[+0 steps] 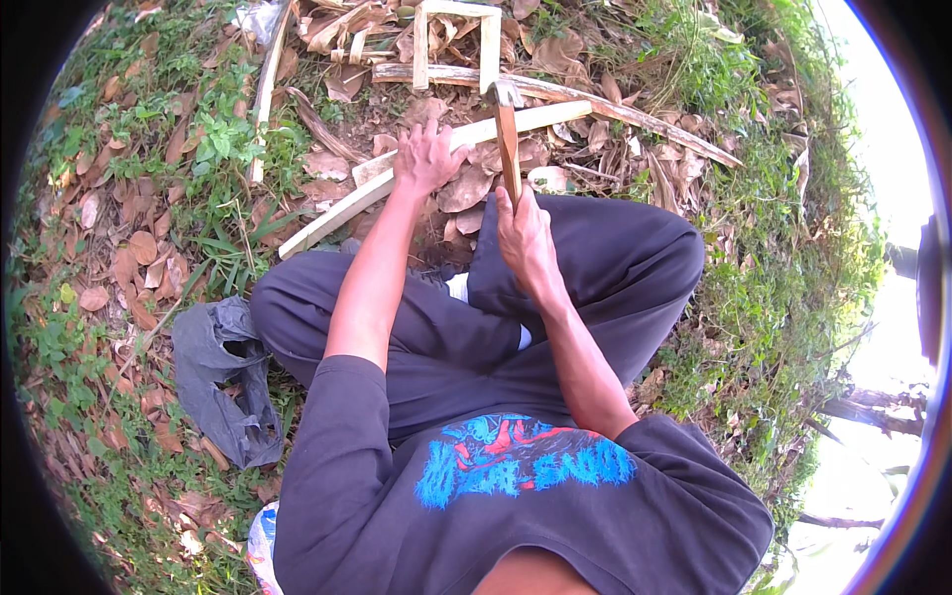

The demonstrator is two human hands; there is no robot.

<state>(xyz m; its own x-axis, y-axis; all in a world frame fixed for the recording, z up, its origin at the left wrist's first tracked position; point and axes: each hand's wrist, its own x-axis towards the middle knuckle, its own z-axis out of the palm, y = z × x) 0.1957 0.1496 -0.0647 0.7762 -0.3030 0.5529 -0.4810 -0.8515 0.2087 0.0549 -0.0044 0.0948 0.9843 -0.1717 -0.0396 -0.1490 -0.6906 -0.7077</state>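
Note:
A long pale wooden strip (342,212) lies slantwise on the ground before my crossed legs, its right end farther away. My left hand (428,159) is closed over the strip's middle, fingers across its far edge and thumb toward the right. In my right hand (524,230), above my right shin, is a hammer (507,149). Its brown wooden handle points away from me, and its metal head hangs over or rests by the strip's right part; I cannot tell whether they touch. Beyond lies a rough wooden stick (635,122), close to a pale wooden frame (420,50).
Another pale strip (268,94) lies at the far left. Dry leaves (144,248), bark and green grass (783,327) cover the ground. A crumpled dark plastic bag (223,382) is beside my left knee. Clear plastic (260,20) lies at the far left.

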